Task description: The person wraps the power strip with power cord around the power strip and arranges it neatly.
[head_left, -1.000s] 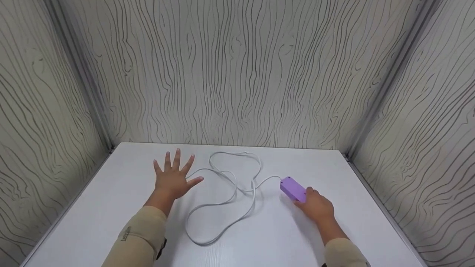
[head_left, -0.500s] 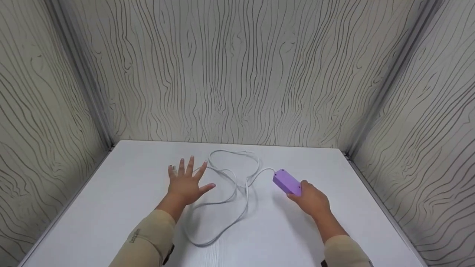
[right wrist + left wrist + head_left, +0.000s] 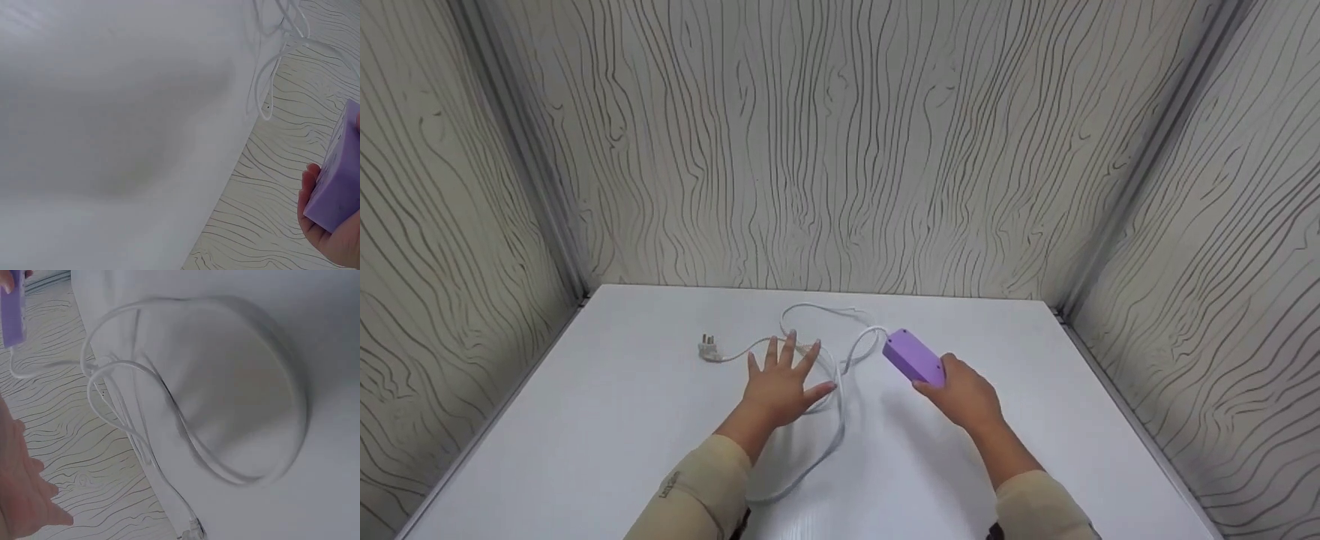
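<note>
A purple power strip (image 3: 911, 358) is tilted up off the white table, gripped at its near end by my right hand (image 3: 966, 396). The right wrist view shows the fingers (image 3: 307, 211) wrapped round the power strip (image 3: 338, 177), whose slotted socket face is turned away from the head camera. From its far end runs a white cord (image 3: 841, 412), looping across the table to a three-pin plug (image 3: 709, 349) on the left. My left hand (image 3: 780, 386) is spread flat above the loops, palm down, holding nothing. It covers part of the cord in the head view.
The white tabletop (image 3: 585, 427) is enclosed at the back and both sides by wood-grain panels (image 3: 825, 150). Grey metal posts (image 3: 536, 172) stand in the rear corners. One cord loop (image 3: 817, 306) lies near the table's back edge.
My left hand has moved right, from beside the cord to over its loops, uncovering the plug. My right hand has brought the power strip left and slightly farther back, pulling the cord's near end along.
</note>
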`<state>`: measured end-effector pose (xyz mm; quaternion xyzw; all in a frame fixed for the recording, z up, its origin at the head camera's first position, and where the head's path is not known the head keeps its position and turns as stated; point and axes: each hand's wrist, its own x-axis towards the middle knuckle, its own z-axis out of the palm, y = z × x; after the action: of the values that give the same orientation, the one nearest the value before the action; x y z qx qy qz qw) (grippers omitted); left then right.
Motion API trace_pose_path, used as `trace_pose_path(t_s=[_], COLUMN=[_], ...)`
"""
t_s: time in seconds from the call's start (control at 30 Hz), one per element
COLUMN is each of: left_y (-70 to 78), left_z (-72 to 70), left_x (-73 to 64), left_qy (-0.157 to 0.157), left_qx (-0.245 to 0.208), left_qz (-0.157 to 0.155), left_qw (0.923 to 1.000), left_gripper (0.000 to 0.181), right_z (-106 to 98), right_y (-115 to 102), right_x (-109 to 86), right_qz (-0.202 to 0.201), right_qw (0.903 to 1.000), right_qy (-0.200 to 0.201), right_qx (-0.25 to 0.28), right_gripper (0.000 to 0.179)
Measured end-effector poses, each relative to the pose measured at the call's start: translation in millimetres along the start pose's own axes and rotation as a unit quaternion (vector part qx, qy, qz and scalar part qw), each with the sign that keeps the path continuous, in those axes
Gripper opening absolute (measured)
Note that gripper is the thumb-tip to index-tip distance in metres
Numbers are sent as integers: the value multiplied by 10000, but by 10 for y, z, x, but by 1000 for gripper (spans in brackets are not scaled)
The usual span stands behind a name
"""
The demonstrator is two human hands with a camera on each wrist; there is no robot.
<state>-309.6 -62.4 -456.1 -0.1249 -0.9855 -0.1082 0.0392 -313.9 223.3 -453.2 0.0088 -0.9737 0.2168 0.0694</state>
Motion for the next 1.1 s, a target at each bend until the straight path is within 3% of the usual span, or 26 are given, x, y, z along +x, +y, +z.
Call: trace_pose_path(t_s=[0.23,0.37,0.67,0.83,0.93,1.1], left_y=[176,244,363,399,400,365], left_z=[46,65,84,119,174,277], left_x=[93,147,175,183,179,174], left_qy=[135,404,717,829,817,725], left_qx=[-793,-1365,-2756,-3085,-2985,-2531], left_qz=[-71,-64,-119,-3,200,381], left_qw=[9967,9898,9585,9476,9507,9640], left_gripper=[77,72,60,55,51,50], right_z=[2,-16,-42,-42,-55,-111], right_y=[-201,-296,-500,-573,-608,-654], right_x=[-29,-57,-155,-174,-172,-170], right_qz=[3,-151,-209,-225,-254,-372], right_qw=[9997,9993,9960,9920,9897,9879], right_qy=[-51,78,203,422,541,627], right_qx=[237,342,848,1170,1299,1367], right_gripper=[67,66,68,68,67,66])
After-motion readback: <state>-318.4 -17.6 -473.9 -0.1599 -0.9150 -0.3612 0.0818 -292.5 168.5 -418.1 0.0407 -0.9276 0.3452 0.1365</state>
